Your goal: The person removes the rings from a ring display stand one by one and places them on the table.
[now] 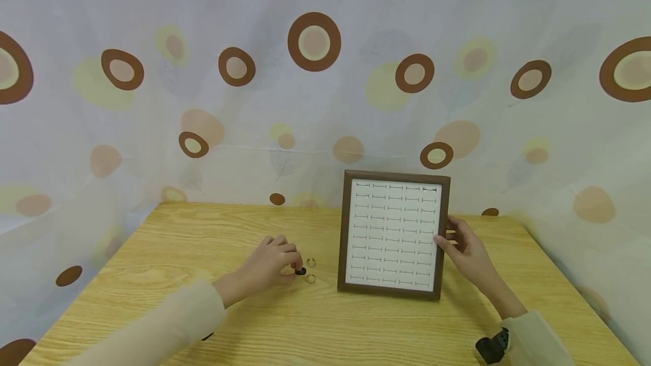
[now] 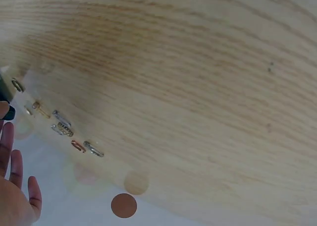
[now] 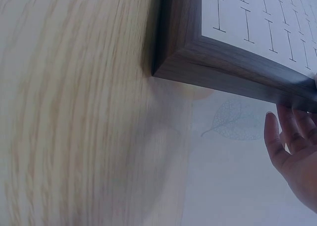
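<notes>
Beside a few rings on the table, my left hand point(image 1: 267, 264) pinches a small black ring point(image 1: 300, 271) between thumb and fingertip. Just past it lie a gold-toned ring point(image 1: 311, 262) and another ring point(image 1: 311, 279). The left wrist view shows several rings, among them a copper-coloured ring point(image 2: 78, 146) and a silver ring point(image 2: 93, 148). My right hand point(image 1: 470, 256) grips the right edge of a brown-framed ring display board point(image 1: 344, 230), thumb in front and fingers behind. The board stands upright, leaning slightly back. Rows of slots mark its white face; the top right slot looks darker.
The wooden table point(image 1: 325, 332) carries everything and ends in front of a patterned curtain point(image 1: 315, 100). A black wrist camera point(image 1: 492, 348) sits at the right sleeve.
</notes>
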A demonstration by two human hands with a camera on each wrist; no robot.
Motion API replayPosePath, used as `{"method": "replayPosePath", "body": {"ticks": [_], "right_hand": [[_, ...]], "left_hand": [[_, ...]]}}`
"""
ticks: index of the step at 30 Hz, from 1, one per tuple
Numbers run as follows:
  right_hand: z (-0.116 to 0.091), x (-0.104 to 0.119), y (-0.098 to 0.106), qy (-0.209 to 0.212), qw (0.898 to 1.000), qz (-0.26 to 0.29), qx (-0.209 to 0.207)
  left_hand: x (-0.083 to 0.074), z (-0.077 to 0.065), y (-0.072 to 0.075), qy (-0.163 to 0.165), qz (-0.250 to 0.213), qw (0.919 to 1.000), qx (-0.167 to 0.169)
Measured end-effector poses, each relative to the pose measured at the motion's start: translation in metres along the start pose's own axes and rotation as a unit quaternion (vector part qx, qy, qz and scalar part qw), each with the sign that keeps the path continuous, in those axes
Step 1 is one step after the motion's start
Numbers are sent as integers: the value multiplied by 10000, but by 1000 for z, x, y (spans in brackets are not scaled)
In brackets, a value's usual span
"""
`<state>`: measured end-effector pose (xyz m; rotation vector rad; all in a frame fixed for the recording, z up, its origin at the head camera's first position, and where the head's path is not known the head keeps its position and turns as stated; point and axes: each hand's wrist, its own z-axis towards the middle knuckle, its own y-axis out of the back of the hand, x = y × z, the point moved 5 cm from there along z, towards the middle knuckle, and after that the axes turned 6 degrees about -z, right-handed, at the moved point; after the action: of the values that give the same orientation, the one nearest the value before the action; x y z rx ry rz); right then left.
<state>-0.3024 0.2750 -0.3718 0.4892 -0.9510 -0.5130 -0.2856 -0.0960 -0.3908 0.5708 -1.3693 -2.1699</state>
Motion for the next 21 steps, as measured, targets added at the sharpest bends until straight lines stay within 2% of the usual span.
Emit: {"method": "replayPosePath", "body": {"ticks": [5,10,21], "right_hand": [[0,1,0,12,10000,-49,7],[0,0,1,6,10000,-16,15],[1,-1,1,1,10000,-5,-9]], "left_hand": [[0,-7,-11,117,-46,9995,284],[2,-9,-17,209,-91,9989,405],[5,-12,-19,343,-306,9967,663]]}}
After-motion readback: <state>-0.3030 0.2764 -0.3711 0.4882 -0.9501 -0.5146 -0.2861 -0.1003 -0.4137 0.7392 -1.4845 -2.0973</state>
